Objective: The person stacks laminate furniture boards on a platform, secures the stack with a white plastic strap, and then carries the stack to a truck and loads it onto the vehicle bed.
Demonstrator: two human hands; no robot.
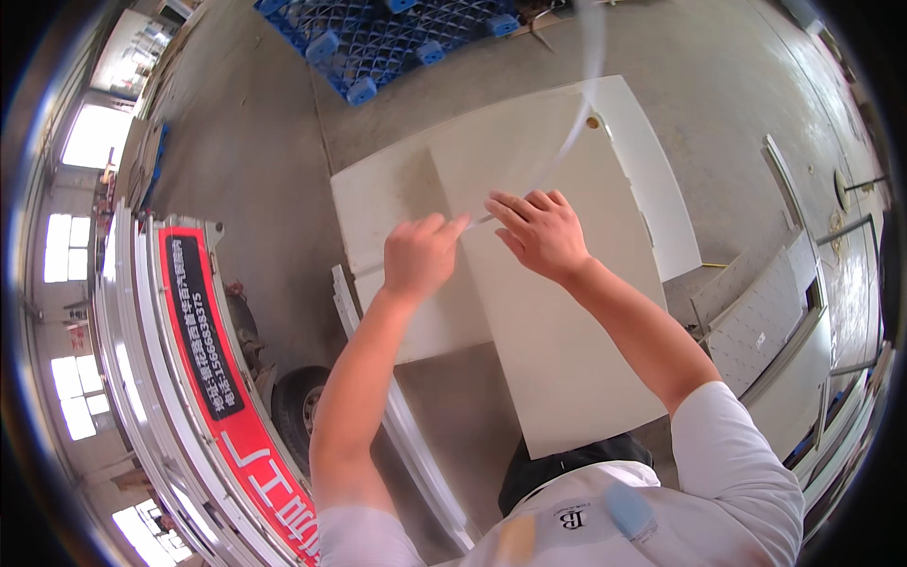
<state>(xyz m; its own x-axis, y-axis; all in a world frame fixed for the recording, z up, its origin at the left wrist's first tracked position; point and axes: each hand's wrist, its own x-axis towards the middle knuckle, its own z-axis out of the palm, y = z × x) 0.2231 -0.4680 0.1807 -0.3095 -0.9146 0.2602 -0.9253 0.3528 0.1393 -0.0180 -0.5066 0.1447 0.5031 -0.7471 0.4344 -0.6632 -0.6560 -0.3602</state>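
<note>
A thin, pale, flexible strip [573, 138] runs down from the top of the view in a curve to my hands, above a large off-white board. My left hand [422, 257] is closed, slightly blurred, with the thumb and index finger toward the strip's short stretch between the hands. My right hand [540, 231] pinches the strip a little further right, its fingers bent over and thumb below. The off-white board [576, 350] lies flat at waist height under both hands, with a small round hole near its far edge. Under it another pale board [383, 203] sticks out left.
At left stands a vehicle with a red sign panel [203, 321] and a black tyre [300, 406]. A long white profile [416, 454] runs close by my left arm. Blue plastic pallets [378, 42] lie on the far floor. Boards and frames [765, 321] lean at right.
</note>
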